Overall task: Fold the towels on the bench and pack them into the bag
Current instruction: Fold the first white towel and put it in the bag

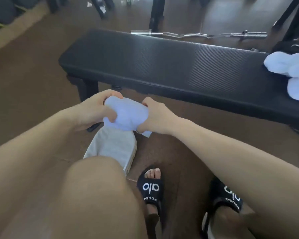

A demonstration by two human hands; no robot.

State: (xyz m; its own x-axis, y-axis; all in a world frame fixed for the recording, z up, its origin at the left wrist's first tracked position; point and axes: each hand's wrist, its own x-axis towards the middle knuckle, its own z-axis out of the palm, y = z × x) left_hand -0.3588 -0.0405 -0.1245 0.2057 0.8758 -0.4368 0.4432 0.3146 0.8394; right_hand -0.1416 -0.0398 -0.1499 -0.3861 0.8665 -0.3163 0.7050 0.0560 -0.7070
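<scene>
A folded white towel is held in front of the black bench, just above a light grey bag that stands on the floor by my knee. My left hand grips the towel's left end, thumb on top. My right hand grips its right end, and a corner of cloth sticks out under the fist. More white towels lie in a loose heap on the bench's right end. The bag's mouth is hidden behind the towel.
A curl bar lies on the brown floor behind the bench, among black machine legs. My feet in black slides stand on the floor below the bag. A beige strip of floor runs along the far left.
</scene>
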